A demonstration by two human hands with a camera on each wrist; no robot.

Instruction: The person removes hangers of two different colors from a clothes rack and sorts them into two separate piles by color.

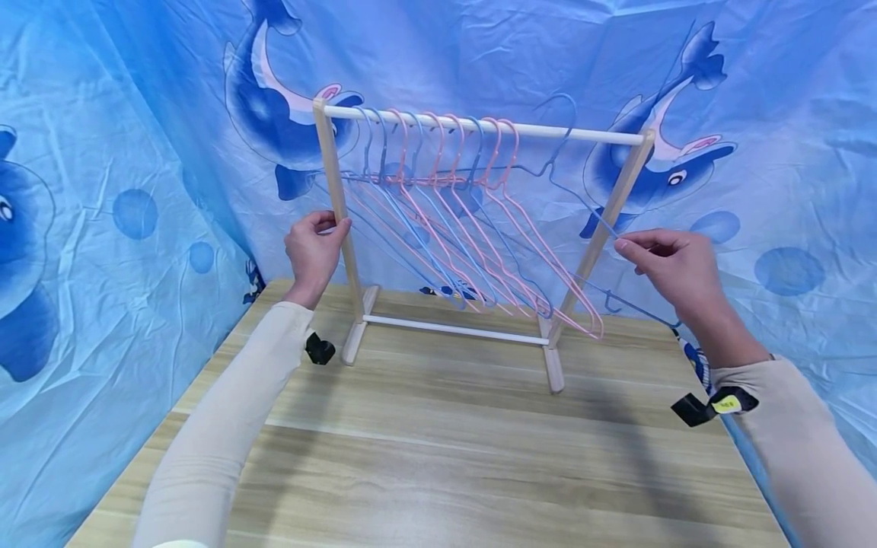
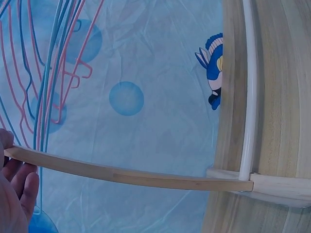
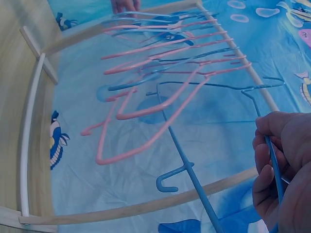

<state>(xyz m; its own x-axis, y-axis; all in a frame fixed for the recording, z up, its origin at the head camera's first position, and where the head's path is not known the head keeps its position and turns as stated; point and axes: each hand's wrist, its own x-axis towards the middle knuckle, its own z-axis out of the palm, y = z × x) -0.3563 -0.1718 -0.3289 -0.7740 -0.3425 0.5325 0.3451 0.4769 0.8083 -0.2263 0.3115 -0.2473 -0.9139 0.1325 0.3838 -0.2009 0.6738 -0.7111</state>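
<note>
A small wooden garment rack (image 1: 333, 167) stands on the table, with several pink hangers (image 1: 524, 221) and blue hangers (image 1: 418, 221) hooked over its white top rail (image 1: 596, 135). My left hand (image 1: 314, 247) grips the rack's left post between thumb and fingers; the left wrist view shows that post (image 2: 121, 175) running down to its foot. My right hand (image 1: 674, 270) pinches the sloping shoulder of a blue hanger (image 3: 200, 187) near the right post. That hanger's hook loops over the top rail, apart from the others, which sit toward the left and middle.
The rack's feet (image 1: 555, 371) rest on a wood-grain table (image 1: 438, 457), and a white lower bar (image 1: 455, 329) joins its sides. A blue cloth with cartoon dolphins (image 1: 808, 167) hangs close behind the rack and along both sides.
</note>
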